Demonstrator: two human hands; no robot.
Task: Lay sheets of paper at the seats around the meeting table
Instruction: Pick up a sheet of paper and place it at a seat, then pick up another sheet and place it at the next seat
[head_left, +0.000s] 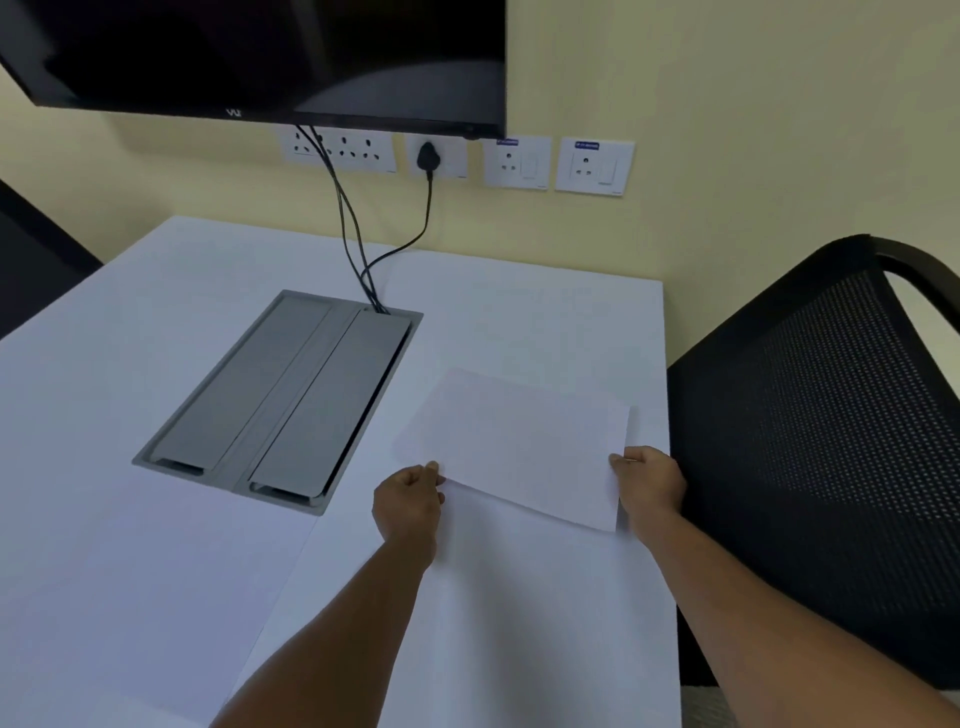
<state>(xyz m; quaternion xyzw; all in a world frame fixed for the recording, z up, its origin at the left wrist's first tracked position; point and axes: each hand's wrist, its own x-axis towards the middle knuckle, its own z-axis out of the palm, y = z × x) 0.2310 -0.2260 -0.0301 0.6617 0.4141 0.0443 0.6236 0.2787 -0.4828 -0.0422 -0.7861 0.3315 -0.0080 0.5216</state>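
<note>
A person's two hands set a single sheet of paper (519, 449) down on the white surface (130, 519) of a meeting room, at the seat beside a black mesh chair (821, 452). The left hand (410, 501) pinches the sheet's near left corner between thumb and curled fingers; the right hand (649, 480) is closed on the near right corner, close to the surface's right edge. The sheet lies low and slightly askew, its far side seemingly resting on the surface; whether the near side is fully down cannot be told. To the left sits a grey cable box (280, 400) sunk into the surface, with black cables (353, 228) rising to wall sockets (519, 163) under a dark screen (260, 57). No other sheet shows within view, and part of another dark chair (36, 260) appears at far left. Judging by this, the placing at this seat is nearly finished, needing only a release and perhaps a squaring; the other seats, including the one at left, seem yet to be served.
</note>
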